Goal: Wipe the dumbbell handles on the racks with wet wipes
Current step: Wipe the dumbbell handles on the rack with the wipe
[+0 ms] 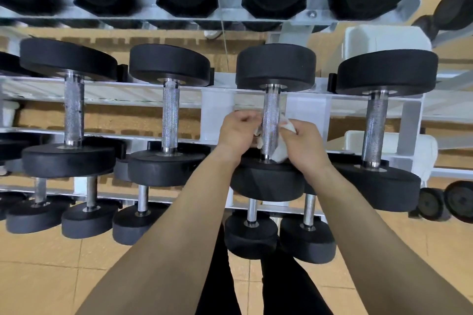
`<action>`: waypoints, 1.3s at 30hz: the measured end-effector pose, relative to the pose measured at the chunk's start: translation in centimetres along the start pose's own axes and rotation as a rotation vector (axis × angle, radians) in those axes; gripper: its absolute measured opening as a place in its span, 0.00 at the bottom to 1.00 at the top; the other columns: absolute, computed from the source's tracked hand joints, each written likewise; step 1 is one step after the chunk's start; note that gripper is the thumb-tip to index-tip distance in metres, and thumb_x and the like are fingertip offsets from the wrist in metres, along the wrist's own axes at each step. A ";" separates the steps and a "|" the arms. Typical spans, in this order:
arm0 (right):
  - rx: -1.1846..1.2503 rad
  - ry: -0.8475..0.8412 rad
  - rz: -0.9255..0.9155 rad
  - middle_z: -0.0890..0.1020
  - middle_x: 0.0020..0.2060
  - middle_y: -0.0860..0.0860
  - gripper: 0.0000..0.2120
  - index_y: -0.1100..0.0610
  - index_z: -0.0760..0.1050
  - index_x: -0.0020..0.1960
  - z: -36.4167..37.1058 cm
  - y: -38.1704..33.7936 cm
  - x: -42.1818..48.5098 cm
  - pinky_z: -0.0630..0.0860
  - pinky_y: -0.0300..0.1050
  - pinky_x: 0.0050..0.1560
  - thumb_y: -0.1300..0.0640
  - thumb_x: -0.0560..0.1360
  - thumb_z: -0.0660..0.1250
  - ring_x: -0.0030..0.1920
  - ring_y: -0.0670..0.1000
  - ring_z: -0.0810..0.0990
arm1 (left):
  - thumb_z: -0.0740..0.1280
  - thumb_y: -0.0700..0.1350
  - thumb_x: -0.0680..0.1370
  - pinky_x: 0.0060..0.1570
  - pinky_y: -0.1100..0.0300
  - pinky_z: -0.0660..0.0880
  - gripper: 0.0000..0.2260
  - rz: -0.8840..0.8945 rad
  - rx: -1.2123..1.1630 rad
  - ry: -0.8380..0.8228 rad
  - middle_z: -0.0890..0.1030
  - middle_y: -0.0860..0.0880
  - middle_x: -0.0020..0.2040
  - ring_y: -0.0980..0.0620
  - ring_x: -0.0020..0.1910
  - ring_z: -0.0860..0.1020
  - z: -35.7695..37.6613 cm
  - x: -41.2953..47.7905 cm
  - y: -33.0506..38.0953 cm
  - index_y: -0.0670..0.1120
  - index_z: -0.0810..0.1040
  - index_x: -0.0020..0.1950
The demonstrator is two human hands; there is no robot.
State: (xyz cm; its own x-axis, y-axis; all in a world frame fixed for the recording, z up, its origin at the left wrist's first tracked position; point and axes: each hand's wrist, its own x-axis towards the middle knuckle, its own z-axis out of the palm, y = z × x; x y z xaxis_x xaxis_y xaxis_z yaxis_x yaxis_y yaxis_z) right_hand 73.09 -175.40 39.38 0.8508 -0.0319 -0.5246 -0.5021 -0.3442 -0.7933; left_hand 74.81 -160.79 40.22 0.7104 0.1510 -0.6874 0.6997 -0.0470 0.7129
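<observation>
The left hand (238, 133) and right hand (304, 143), fingers curled, pinch a crumpled white wet wipe (281, 152) looped behind the knurled steel dumbbell handle (270, 120) between them on the white metal rack (217, 110); this handle appears mid-wipe, while whether the neighbouring handles (170, 115) beside either hand are done cannot be told.

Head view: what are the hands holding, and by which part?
Both hold one white wet wipe passed behind the dumbbell handle: left hand grips its left end, right hand its right end.
</observation>
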 end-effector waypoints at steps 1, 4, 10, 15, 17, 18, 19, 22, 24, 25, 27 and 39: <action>0.066 0.050 0.003 0.78 0.31 0.49 0.14 0.58 0.76 0.35 -0.1 0.3 -0.2 0.69 0.46 0.38 0.51 0.75 0.65 0.34 0.50 0.73 | 0.68 0.41 0.81 0.50 0.48 0.83 0.08 0.018 0.054 0.006 0.85 0.46 0.43 0.43 0.46 0.83 -0.1 0.3 -0.4 0.48 0.84 0.45; 0.155 0.144 0.020 0.77 0.31 0.44 0.14 0.52 0.78 0.36 -0.5 0.5 -0.2 0.69 0.43 0.40 0.60 0.79 0.65 0.36 0.47 0.74 | 0.69 0.44 0.80 0.53 0.49 0.82 0.09 0.077 0.287 0.016 0.83 0.53 0.46 0.47 0.49 0.83 -1.0 0.6 -1.1 0.55 0.82 0.42; 0.068 0.011 0.153 0.87 0.41 0.49 0.03 0.54 0.86 0.46 -1.5 -0.6 1.0 0.78 0.46 0.51 0.59 0.73 0.75 0.45 0.49 0.84 | 0.68 0.42 0.81 0.46 0.60 0.82 0.10 0.236 0.498 -0.092 0.82 0.55 0.47 0.54 0.39 0.84 -3.7 -2.6 1.2 0.55 0.81 0.42; -0.072 0.013 0.153 0.85 0.40 0.51 0.06 0.57 0.85 0.50 -2.5 -1.7 0.8 0.78 0.41 0.41 0.56 0.75 0.75 0.43 0.52 0.83 | 0.69 0.41 0.81 0.39 0.65 0.77 0.07 0.265 0.514 -0.183 0.82 0.57 0.43 0.61 0.33 0.80 -3.9 -3.4 1.6 0.51 0.82 0.45; -0.038 0.041 0.136 0.82 0.38 0.48 0.06 0.57 0.84 0.51 -3.0 -2.8 -0.1 0.71 0.32 0.34 0.56 0.76 0.74 0.38 0.46 0.79 | 0.68 0.44 0.81 0.47 0.62 0.79 0.06 0.279 0.600 -0.081 0.83 0.56 0.48 0.59 0.41 0.83 -3.6 -2.3 1.0 0.52 0.83 0.48; -0.015 0.035 0.123 0.82 0.38 0.49 0.05 0.57 0.84 0.51 -3.2 -3.1 -0.6 0.70 0.31 0.34 0.56 0.76 0.74 0.38 0.45 0.78 | 0.67 0.45 0.82 0.50 0.58 0.80 0.05 0.266 0.624 -0.043 0.84 0.54 0.50 0.55 0.44 0.83 -3.4 -1.9 0.8 0.52 0.83 0.49; 0.005 0.012 0.111 0.83 0.39 0.50 0.05 0.56 0.84 0.51 -3.3 -3.4 -1.2 0.72 0.33 0.37 0.56 0.76 0.74 0.39 0.46 0.79 | 0.67 0.45 0.82 0.53 0.56 0.80 0.05 0.248 0.639 -0.031 0.84 0.52 0.51 0.53 0.46 0.83 -3.1 -1.8 0.6 0.52 0.83 0.50; 0.068 -0.078 0.129 0.86 0.41 0.51 0.02 0.55 0.85 0.48 -3.2 -3.6 -2.6 0.78 0.39 0.44 0.58 0.75 0.75 0.41 0.46 0.83 | 0.68 0.46 0.81 0.54 0.59 0.77 0.05 0.257 0.705 -0.060 0.84 0.53 0.49 0.53 0.51 0.81 -2.6 -1.9 1.0 0.51 0.84 0.49; 0.010 -0.086 0.138 0.84 0.37 0.48 0.01 0.55 0.85 0.46 -3.0 -3.3 -2.4 0.74 0.33 0.37 0.58 0.75 0.75 0.35 0.41 0.80 | 0.68 0.46 0.81 0.49 0.68 0.73 0.06 0.300 0.733 -0.063 0.83 0.56 0.47 0.56 0.50 0.80 -2.9 -2.8 2.0 0.53 0.83 0.48; -0.043 -0.062 0.138 0.82 0.36 0.47 0.01 0.55 0.84 0.46 -2.9 -3.2 -2.1 0.71 0.33 0.36 0.58 0.75 0.75 0.34 0.40 0.78 | 0.68 0.46 0.81 0.47 0.71 0.71 0.06 0.326 0.742 -0.072 0.83 0.57 0.47 0.57 0.50 0.79 -3.2 -3.3 2.4 0.54 0.83 0.47; -0.096 -0.022 0.147 0.78 0.35 0.48 0.03 0.51 0.82 0.43 -2.6 -2.9 -1.7 0.68 0.38 0.37 0.57 0.74 0.75 0.35 0.44 0.75 | 0.68 0.46 0.81 0.48 0.71 0.70 0.05 0.377 0.772 -0.130 0.83 0.59 0.46 0.60 0.51 0.79 -4.0 -4.6 2.9 0.54 0.83 0.48; -0.037 -0.208 0.103 0.85 0.40 0.47 0.04 0.51 0.84 0.46 -3.2 -4.7 -3.8 0.72 0.29 0.42 0.59 0.75 0.76 0.39 0.39 0.81 | 0.67 0.43 0.81 0.43 0.66 0.71 0.06 0.302 0.810 -0.088 0.84 0.52 0.47 0.52 0.49 0.79 -2.4 -3.5 1.6 0.48 0.84 0.51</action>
State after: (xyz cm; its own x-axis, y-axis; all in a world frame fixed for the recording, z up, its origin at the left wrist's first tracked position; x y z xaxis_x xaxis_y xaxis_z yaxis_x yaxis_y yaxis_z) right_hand 72.74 -176.71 46.09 0.7430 0.1244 -0.6576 -0.5752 -0.3838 -0.7224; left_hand 73.25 -159.07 44.04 0.8542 -0.0567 -0.5169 0.2947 -0.7661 0.5711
